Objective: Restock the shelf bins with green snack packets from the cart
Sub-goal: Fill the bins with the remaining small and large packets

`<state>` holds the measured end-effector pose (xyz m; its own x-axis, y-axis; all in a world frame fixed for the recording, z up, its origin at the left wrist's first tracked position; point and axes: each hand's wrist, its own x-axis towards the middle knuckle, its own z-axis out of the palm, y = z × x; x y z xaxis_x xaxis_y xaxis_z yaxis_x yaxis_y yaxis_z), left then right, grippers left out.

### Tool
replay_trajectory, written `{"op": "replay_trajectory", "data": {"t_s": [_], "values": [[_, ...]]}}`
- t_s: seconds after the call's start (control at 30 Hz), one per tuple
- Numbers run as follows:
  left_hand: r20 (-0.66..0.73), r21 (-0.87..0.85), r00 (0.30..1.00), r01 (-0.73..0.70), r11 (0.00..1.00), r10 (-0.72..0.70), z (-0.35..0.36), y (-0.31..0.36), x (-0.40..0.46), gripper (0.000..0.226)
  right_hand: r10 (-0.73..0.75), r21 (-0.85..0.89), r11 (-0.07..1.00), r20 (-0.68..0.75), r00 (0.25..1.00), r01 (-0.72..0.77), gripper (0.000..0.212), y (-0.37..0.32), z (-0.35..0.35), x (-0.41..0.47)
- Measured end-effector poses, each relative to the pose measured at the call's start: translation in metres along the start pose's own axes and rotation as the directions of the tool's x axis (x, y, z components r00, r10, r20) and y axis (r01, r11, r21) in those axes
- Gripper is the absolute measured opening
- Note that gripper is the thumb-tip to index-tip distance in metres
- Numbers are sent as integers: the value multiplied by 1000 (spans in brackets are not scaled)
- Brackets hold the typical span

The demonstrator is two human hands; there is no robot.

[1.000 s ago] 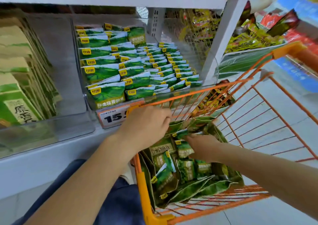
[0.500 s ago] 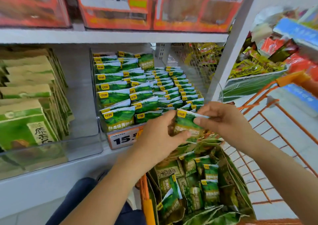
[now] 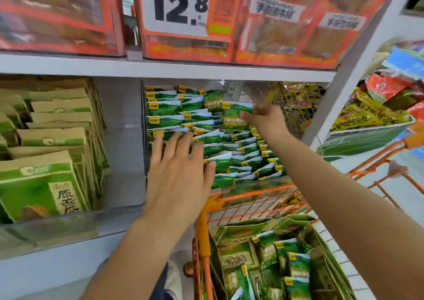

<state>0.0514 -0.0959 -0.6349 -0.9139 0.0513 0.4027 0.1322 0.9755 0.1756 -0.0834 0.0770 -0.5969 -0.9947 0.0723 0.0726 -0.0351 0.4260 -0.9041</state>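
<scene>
A clear shelf bin (image 3: 270, 182) in the middle shelf holds rows of several green snack packets (image 3: 243, 153). My right hand (image 3: 263, 116) pinches one green packet (image 3: 235, 115) by its right edge, upright, above the back rows of the bin. My left hand (image 3: 179, 173) is spread flat with straight fingers, resting on the front-left rows of packets. Below right, an orange wire cart (image 3: 206, 228) carries an opened green bag (image 3: 243, 229) with more green packets (image 3: 296, 265) inside.
A bin of larger tan-and-green bags (image 3: 43, 185) stands at the left. Orange boxes and a 12.8 price sign (image 3: 179, 6) fill the shelf above. A white upright post (image 3: 339, 88) separates a neighbouring shelf of yellow and red snacks (image 3: 371, 114).
My right hand has carried one packet from the cart up over the back of the bin. My left hand let go of the packet and spread flat on the front rows. The view tilted upward.
</scene>
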Motion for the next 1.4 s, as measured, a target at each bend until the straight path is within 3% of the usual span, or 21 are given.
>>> {"op": "replay_trajectory", "data": {"t_s": [0.13, 0.27, 0.37, 0.57, 0.77, 0.83, 0.93, 1.0, 1.07, 1.17, 1.23, 1.33, 1.4], "values": [[-42, -17, 999, -1, 1000, 0, 4, 1, 5, 51, 47, 135, 990, -52, 998, -39, 15, -10, 30, 48], [-60, -33, 998, 1, 999, -3, 6, 1, 8, 48, 103, 109, 989, -19, 994, -101, 46, -6, 56, 72], [-66, -43, 998, -3, 999, 0, 7, 0, 8, 48, 179, 193, 964, 27, 983, -181, 60, 6, 70, 72], [-65, -34, 998, -5, 999, 2, 6, -1, 8, 47, 109, 226, 967, 51, 993, -117, 73, 15, 76, 67], [-71, -39, 997, -6, 999, 4, 7, -1, 8, 46, -48, -69, 997, -146, 988, 39, 45, 19, 84, 65], [-70, -50, 998, -6, 999, 2, 7, -1, 9, 47, -14, -70, 998, -134, 991, 5, 42, 21, 88, 65], [-63, -56, 998, -14, 998, 10, 8, -2, 9, 47, 24, -124, 992, -71, 997, -32, 17, 22, 89, 66], [-54, -62, 998, -16, 998, 13, 7, -3, 10, 47, 70, -81, 994, -45, 997, -73, 26, 20, 86, 63], [-36, -73, 999, -17, 997, 14, 6, -3, 10, 48, 101, 60, 994, -123, 987, -94, 41, 15, 75, 54], [-39, -69, 999, -11, 998, 8, 1, -1, 9, 48, 63, 274, 962, -241, 968, 6, 21, 6, 42, 15], [-133, -73, 991, -41, 997, 31, -5, 5, 6, 40, 5, 295, 954, -180, 984, 49, 10, 6, 15, -28], [-290, -210, 949, -188, 959, 122, -11, 26, -4, 24, -47, 243, 969, 42, 998, 36, 23, 15, -28, -98], [-225, -339, 952, -278, 899, 209, -15, 44, -19, 18, -114, 100, 990, 181, 977, 97, 31, 33, -55, -133]]}}
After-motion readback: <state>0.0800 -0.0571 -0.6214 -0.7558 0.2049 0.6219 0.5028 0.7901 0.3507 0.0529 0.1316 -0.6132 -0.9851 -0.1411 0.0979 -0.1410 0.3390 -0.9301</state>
